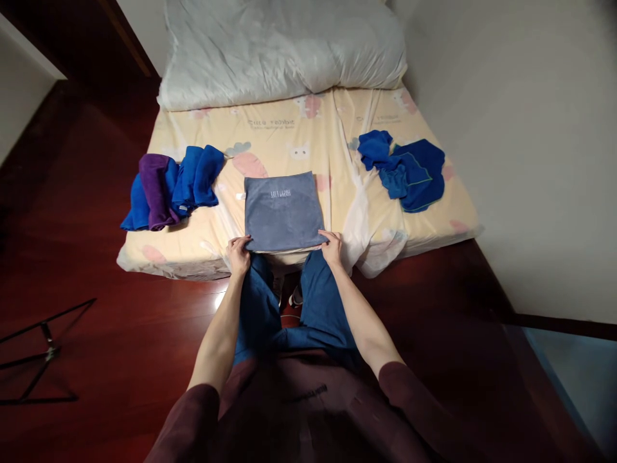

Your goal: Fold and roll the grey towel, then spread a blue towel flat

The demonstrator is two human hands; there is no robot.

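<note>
The person is standing at the foot of the bed [337,128], with the left hand [238,252] pinching the near left corner of a folded grey towel [283,211] and the right hand [331,247] gripping its near right corner (both fingers curled over the edge). The towel is lying flat on the sheet between a row of folded towels [171,186] and a crumpled blue heap [405,168].

Left of the grip, blue towels [195,177] and a purple towel [157,190] lie rolled; right, crumpled blue cloths [407,168]; beyond, a white duvet [282,48] across the bed [289,132].
</note>
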